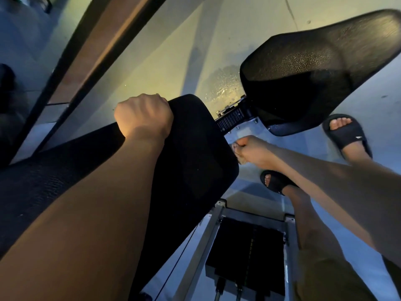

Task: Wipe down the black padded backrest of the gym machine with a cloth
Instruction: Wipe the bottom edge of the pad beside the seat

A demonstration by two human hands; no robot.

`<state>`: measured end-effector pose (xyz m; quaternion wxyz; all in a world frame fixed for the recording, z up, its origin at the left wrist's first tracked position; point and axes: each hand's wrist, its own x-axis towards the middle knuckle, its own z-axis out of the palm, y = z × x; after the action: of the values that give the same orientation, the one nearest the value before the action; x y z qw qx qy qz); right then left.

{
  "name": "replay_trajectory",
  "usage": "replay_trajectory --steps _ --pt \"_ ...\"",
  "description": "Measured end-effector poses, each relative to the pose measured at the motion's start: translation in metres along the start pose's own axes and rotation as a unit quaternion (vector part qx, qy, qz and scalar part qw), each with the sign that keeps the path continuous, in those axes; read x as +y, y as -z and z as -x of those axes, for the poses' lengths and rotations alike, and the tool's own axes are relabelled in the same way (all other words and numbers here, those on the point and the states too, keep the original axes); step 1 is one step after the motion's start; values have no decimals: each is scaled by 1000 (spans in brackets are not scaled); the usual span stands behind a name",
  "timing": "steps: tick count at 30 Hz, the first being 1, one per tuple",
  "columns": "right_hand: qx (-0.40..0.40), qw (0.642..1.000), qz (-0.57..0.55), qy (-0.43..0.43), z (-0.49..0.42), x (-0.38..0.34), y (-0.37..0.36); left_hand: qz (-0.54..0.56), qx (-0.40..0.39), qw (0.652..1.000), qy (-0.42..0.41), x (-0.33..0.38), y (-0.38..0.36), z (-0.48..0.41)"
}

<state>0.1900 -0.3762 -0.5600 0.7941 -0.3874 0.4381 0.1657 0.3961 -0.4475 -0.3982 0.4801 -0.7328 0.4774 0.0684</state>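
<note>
The backrest is seen from above at mid-view, its top edge gripped by the left hand, whose fingers are curled over it. The right hand is held apart from the left, just beside the backrest's right edge with fingers curled; whether anything is held in it cannot be told. A seat beaded with droplets is seen beyond, and a weight stack below.
</note>
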Motion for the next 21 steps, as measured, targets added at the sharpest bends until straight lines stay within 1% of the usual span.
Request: replay_trajectory --steps 2,5,6,8,10,11,14,15,18,21 --pt "9 1000 5 19 -6 -18 6 1 6 1000 1 0 -1 0" --pt "69 992 -67 86 -10 -50 7 17 9 1000 14 3 -3 -1" --pt "86 987 -81 109 -8 -52 4 21 13 1000 19 3 -5 0" --pt "110 984 -62 130 2 -35 -6 6 31 1000 3 10 -6 7" --pt "111 985 -7 132 24 -2 -16 -31 21 998 -41 25 -11 22" --pt "96 987 0 126 36 15 -19 -49 7 997 -62 33 -16 32" --pt "38 995 -33 81 49 39 -20 -99 -18 992 -82 47 -32 50" --pt "46 995 -55 73 45 34 -17 -104 -10 991 -79 48 -36 50" --pt "90 983 -127 92 14 1 -7 -109 23 991 -75 49 -42 48" --pt "76 985 -126 87 -2 -10 -7 -121 32 989 -76 52 -44 48"
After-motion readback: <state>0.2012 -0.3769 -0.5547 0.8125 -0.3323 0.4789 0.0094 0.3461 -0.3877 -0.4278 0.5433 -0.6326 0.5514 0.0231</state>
